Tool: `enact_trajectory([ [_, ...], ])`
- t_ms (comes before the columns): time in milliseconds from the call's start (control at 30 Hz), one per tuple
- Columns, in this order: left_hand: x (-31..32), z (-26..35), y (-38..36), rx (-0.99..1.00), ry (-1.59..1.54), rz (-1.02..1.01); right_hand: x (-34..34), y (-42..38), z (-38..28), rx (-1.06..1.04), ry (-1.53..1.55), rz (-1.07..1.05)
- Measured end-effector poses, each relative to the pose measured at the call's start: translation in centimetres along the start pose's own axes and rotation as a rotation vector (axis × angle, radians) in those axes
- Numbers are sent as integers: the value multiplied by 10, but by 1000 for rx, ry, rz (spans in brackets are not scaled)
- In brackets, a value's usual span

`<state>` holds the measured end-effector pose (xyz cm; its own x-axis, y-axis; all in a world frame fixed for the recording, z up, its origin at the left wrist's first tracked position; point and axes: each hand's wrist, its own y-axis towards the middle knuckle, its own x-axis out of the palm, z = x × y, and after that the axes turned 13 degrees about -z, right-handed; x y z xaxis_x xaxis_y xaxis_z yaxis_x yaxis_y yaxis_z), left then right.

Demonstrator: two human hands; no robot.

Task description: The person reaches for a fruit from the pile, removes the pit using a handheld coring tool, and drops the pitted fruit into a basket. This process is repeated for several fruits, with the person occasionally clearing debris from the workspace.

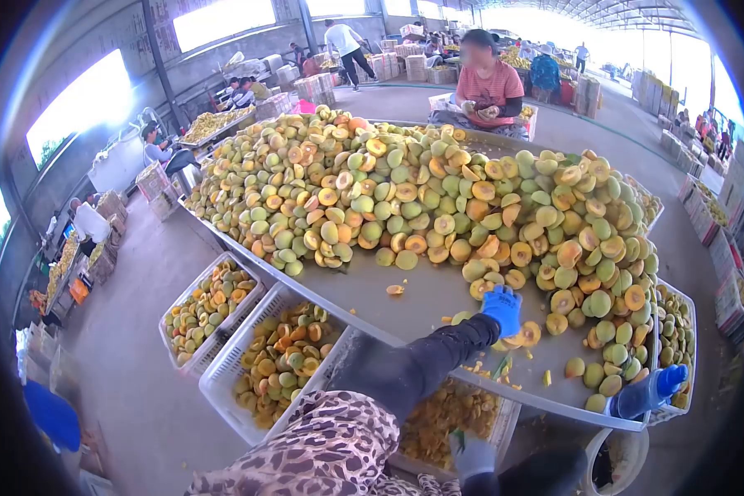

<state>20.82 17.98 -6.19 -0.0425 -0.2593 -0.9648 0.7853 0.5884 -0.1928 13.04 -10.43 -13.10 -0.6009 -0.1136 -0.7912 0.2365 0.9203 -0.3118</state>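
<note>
A large heap of green and yellow apricots (364, 190), many of them cut into halves, covers the metal table (355, 293). My left hand (502, 311), in a blue glove, reaches across to the near edge of the heap, its fingers curled down among the fruit. Apricot halves (525, 334) lie right beside its wrist. Low in the view, my right hand (471, 455) wears a pale glove and is closed over a crate of fruit scraps (446, 417). A small dark green bit shows at its fingers; what it holds is not clear.
White crates of apricots (209, 374) stand below the table's left side, another crate (676, 347) at its right. A blue-capped bottle (649, 391) lies at the right corner, above a white bucket (618, 463). Across the table sits a person (492, 87); others work farther back.
</note>
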Motion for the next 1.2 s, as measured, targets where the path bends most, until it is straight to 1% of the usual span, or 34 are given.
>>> enact_trajectory([
  [33,-3,-4,-15,-2,-4,6,-2,-2,-3,-16,20,46],
  [67,-5,-11,-29,-53,-9,-10,-4,-6,-7,-12,12,88],
  [100,-6,-15,-40,-106,-17,-27,-5,-11,-10,-15,4,87],
  [133,25,-38,-24,-60,72,35,-7,-16,-13,-33,-20,124],
  [167,23,-45,-35,-64,66,40,-8,-20,-16,-50,-43,162],
  [233,14,-65,-63,-254,-91,138,-10,-29,-22,-63,-21,152],
  [300,36,-97,-50,-324,-478,520,-10,-30,-23,-71,-83,217],
  [333,42,-124,-44,-74,-887,582,-12,-29,-19,-91,-86,192],
  [367,16,-131,-65,181,-1305,599,-19,-27,-25,-40,-62,153],
  [400,1,-123,-82,100,-1877,483,-25,-26,-29,31,-35,104],
  [433,5,-143,-74,472,-2115,204,-28,-27,-32,-60,26,240],
  [467,-17,-123,-104,521,-2276,184,-39,-24,-40,-105,85,282],
  [500,-37,-104,-134,447,-2335,102,-51,-23,-51,-164,173,324],
  [533,-50,-87,-159,378,-2389,26,-65,-22,-66,-248,328,362],
  [567,-57,-70,-182,353,-2416,-19,-78,-19,-80,-316,310,401],
  [633,-57,-47,-219,499,-2221,-3,-99,-18,-110,-340,259,478],
  [667,-48,-42,-224,491,-2240,-28,-105,-18,-120,-362,213,515],
  [700,-39,-39,-230,501,-2230,-44,-106,-16,-125,-340,208,507],
  [767,-28,-33,-245,495,-2237,-61,-104,-12,-131,-423,229,453],
  [800,-30,-27,-255,512,-2157,18,-101,-12,-132,-379,133,427],
  [833,-29,-22,-261,529,-2073,96,-97,-13,-133,-369,133,413],
  [867,-24,-20,-258,425,-1832,313,-94,-15,-134,-373,90,421],
  [900,-20,-21,-262,416,-1840,310,-92,-17,-137,-378,47,431],
  [933,-18,-21,-267,503,-1603,402,-93,-22,-140,-355,-52,439],
  [967,-19,-21,-271,583,-1358,485,-93,-25,-142,-353,-53,433],
  [1000,-10,-29,-265,582,-1360,483,-93,-27,-142,-307,-65,369],
  [1033,7,-42,-252,574,-1205,511,-92,-29,-142,-260,-75,304],
  [1067,15,-51,-243,565,-1050,535,-91,-30,-140,-255,-74,301],
  [1100,0,-50,-246,564,-1053,531,-89,-31,-137,-252,-79,240],
  [1133,-18,-50,-250,421,-1341,124,-88,-31,-133,-250,-86,178],
  [1167,-31,-50,-253,256,-1583,-295,-86,-34,-130,-257,-91,178],
  [1200,-31,-51,-254,313,-1525,-363,-82,-38,-129,-306,60,149],
])
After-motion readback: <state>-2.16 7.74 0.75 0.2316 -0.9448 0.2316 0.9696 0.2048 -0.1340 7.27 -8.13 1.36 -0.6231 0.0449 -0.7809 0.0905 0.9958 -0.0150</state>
